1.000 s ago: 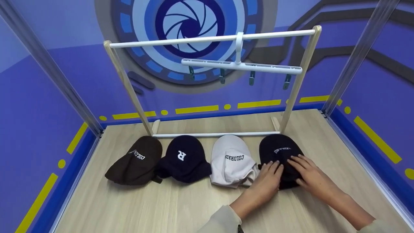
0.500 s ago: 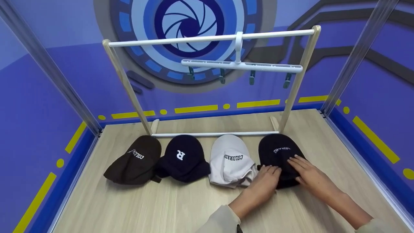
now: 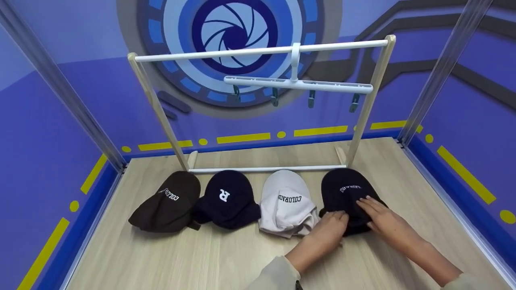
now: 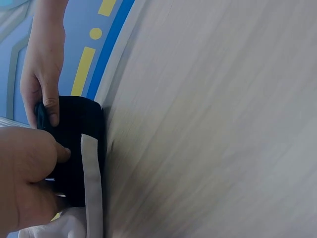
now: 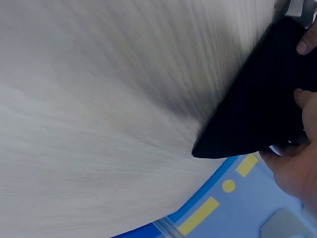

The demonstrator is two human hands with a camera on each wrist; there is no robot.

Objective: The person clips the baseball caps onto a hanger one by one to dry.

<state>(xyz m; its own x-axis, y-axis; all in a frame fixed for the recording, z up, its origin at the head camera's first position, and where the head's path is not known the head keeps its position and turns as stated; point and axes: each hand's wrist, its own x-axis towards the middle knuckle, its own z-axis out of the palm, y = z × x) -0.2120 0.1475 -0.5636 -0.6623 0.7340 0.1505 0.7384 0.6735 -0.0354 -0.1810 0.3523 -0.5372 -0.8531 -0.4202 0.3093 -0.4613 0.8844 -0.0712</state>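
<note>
A black cap (image 3: 344, 187) with pale lettering lies at the right end of a row on the wooden table. My left hand (image 3: 328, 231) has its fingers bent over the cap's near left side; in the left wrist view that hand (image 4: 27, 173) shows its thumb against the dark cloth. On the cap's right side my right hand (image 3: 389, 223) grips the crown, fingers on top and thumb at the near edge. The right wrist view shows the same cap (image 5: 257, 99) between both hands. Just left of it lies a light grey cap (image 3: 288, 201), close to my left hand.
A navy cap (image 3: 227, 201) with a white R and a dark brown cap (image 3: 171, 205) continue the row leftward. Behind stands a wooden rack (image 3: 365, 108) with a white hanger (image 3: 298, 83) on its top rail, bearing several green clips (image 3: 311, 99). Blue walls (image 3: 60, 121) enclose the table.
My left hand's fingers have drawn back toward me and curled at the black cap's near left side. The right hand stays nearly in place. The other caps lie as before; the view shifts slightly.
</note>
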